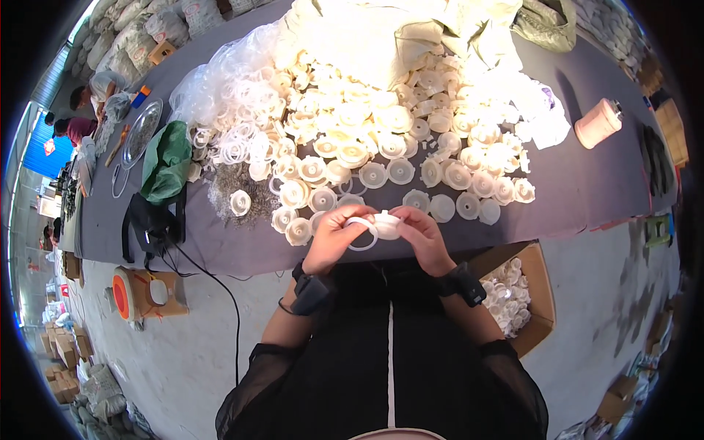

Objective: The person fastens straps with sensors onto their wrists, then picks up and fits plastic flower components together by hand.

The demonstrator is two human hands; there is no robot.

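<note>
Long grey table (587, 183), concrete floor (183, 352)

Bright daylight washes over the pile of white plastic parts (396, 110), blowing out its far end; fisheye bending curves the table edge (572, 224), with black corners.

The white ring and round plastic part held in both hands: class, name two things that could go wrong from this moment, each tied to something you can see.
1. The left hand and right hand hold the thin white ring and white plastic part past the table edge, over the lap; a slip might drop them to the floor.
2. The pile of white parts reaches close to that edge, so a forearm could knock pieces off, perhaps missing the cardboard box.
</note>
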